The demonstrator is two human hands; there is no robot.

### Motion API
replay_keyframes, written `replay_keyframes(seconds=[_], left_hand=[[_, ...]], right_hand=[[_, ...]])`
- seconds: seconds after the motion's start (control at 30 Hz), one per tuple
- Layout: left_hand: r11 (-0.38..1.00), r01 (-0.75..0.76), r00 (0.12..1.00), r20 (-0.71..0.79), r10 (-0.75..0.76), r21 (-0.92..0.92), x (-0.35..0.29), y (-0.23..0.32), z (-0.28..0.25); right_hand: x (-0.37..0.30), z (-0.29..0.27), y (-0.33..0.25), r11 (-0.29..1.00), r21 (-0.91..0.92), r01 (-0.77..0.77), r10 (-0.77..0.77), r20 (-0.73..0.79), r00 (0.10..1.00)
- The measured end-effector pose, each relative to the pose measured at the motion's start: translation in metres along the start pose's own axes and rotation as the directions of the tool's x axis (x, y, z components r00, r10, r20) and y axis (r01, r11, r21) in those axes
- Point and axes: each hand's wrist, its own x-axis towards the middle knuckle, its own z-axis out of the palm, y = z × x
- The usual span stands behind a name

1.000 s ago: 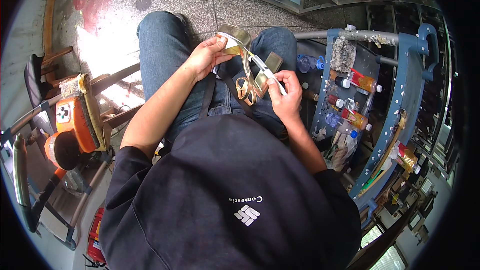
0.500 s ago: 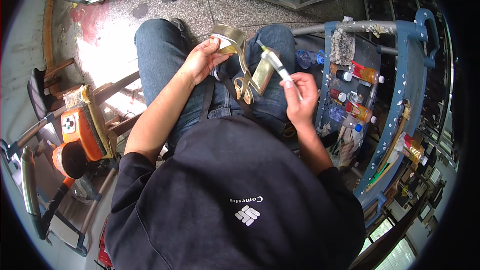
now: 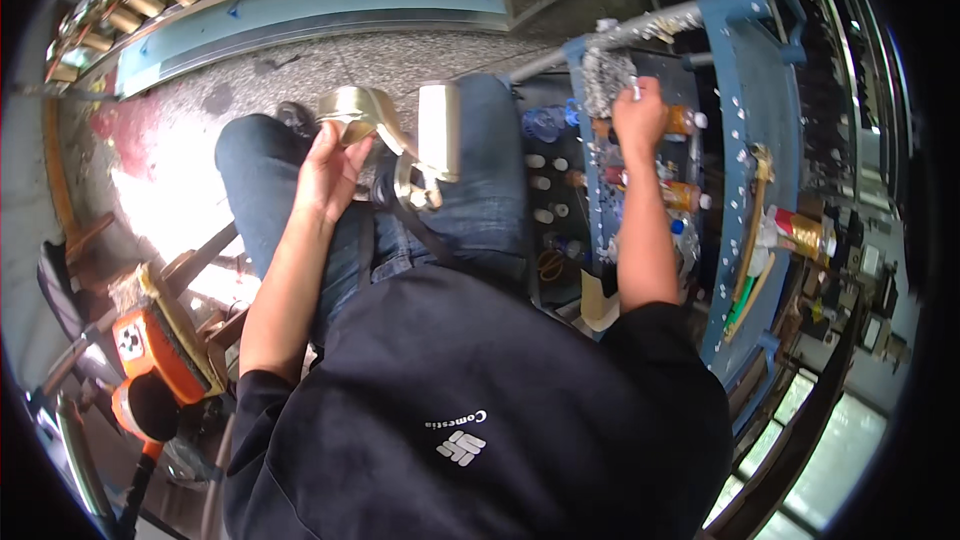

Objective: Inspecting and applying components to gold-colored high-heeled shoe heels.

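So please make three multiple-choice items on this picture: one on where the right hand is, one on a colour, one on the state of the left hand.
1. Where is the right hand?
A. on the blue metal cart with small bottles
B. on the person's knee
C. on the floor

2. What colour is the power tool at the lower left?
A. green
B. orange
C. white

3. What is the left hand doing?
A. hanging free
B. holding the shiny gold-coloured metal fitting over the lap
C. resting flat on the floor

Answers: 1 A, the hand is up on the cart beside a grey steel-wool wad. 2 B, its body is orange. 3 B, the fingers close on the curved end of the fitting.
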Motion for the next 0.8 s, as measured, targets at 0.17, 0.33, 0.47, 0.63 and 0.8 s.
replay_keyframes(seconds=[0.17, 0.33, 0.47, 0.63, 0.8], left_hand=[[0.994, -0.060, 0.998, -0.033, 0.057, -0.092, -0.010, 0.020, 0.009], [0.985, -0.070, 0.997, -0.053, 0.062, -0.161, -0.021, 0.031, 0.011], [0.983, -0.068, 0.996, -0.069, 0.057, -0.170, -0.026, 0.041, 0.009], [0.982, -0.080, 0.996, -0.052, 0.072, -0.169, -0.026, 0.046, 0.007], [0.989, -0.115, 0.993, -0.016, 0.114, -0.093, -0.025, 0.039, 0.017]], right_hand=[[0.039, 0.014, 0.012, 0.981, -0.190, 0.026, 0.001, 0.136, 0.991], [0.054, 0.030, 0.005, 0.976, -0.218, 0.004, 0.043, 0.210, 0.977], [0.036, 0.023, -0.013, 0.967, -0.252, 0.037, -0.001, 0.144, 0.990], [-0.011, -0.013, -0.065, 0.905, -0.308, 0.295, -0.385, -0.293, 0.875], [-0.110, -0.031, -0.160, 0.530, 0.769, -0.357, -0.361, 0.586, 0.726]])
